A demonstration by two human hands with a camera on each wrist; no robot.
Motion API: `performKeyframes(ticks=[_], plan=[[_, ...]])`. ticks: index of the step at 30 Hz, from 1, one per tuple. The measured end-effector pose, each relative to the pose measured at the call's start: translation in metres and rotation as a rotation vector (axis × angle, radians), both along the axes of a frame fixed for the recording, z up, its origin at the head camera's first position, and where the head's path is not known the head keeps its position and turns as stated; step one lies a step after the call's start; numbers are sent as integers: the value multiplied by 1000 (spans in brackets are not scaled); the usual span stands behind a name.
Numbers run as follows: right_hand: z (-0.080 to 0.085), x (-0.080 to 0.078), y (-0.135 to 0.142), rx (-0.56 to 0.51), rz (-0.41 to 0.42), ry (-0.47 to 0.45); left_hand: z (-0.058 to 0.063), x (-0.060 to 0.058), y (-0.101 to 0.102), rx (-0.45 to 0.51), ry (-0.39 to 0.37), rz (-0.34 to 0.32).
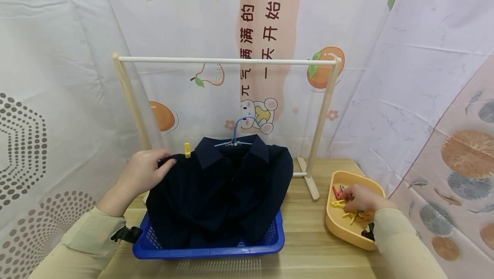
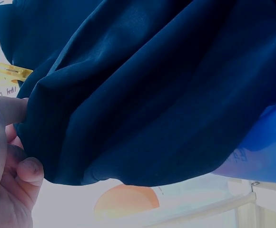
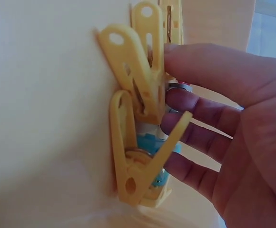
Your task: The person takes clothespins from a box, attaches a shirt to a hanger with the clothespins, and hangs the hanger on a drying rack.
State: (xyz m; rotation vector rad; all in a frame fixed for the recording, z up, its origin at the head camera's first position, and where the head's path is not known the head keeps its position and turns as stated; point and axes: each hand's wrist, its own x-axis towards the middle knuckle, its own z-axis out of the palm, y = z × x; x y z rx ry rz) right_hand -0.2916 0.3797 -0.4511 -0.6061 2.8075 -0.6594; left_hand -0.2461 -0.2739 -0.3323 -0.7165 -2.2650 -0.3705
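A dark navy collared shirt (image 1: pixel 220 201) on a blue hanger (image 1: pixel 234 135) lies gathered in a blue basket (image 1: pixel 208 252). My left hand (image 1: pixel 148 169) pinches the shirt's shoulder at the left, also seen in the left wrist view (image 2: pixel 9 156). Beside those fingers, a yellow clothespin (image 1: pixel 187 150) is clipped on the shoulder. My right hand (image 1: pixel 362 198) is inside a yellow-orange tray (image 1: pixel 333 223), its fingertips at several clothespins. In the right wrist view, yellow clothespins (image 3: pixel 128 61) lie against the thumb and fingers, which stand apart. A blue-green piece (image 3: pixel 152 142) is partly hidden behind one.
A wooden rack with a white bar (image 1: pixel 227 60) stands behind the basket, its right foot (image 1: pixel 308 180) on the wood-grain table (image 1: pixel 308 231). Red clothespins (image 1: pixel 337 192) lie in the tray too. Printed curtains (image 1: pixel 185 13) hang at the back and both sides.
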Motion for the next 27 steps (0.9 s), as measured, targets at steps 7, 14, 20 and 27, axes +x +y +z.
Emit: performKeyframes(ticks=[7,14,20,27], plan=[[2,2,1,-28,5,-12,0,0,1,-1,3,-5],[9,5,-1,-22,-9,1,1,1,0,2,-4,-8],[14,4,-1,-20,-15,-6,2,1,1,-2,2,-7],[15,-1,3,11,-5,43,3,3,2,-3,-7,-3]])
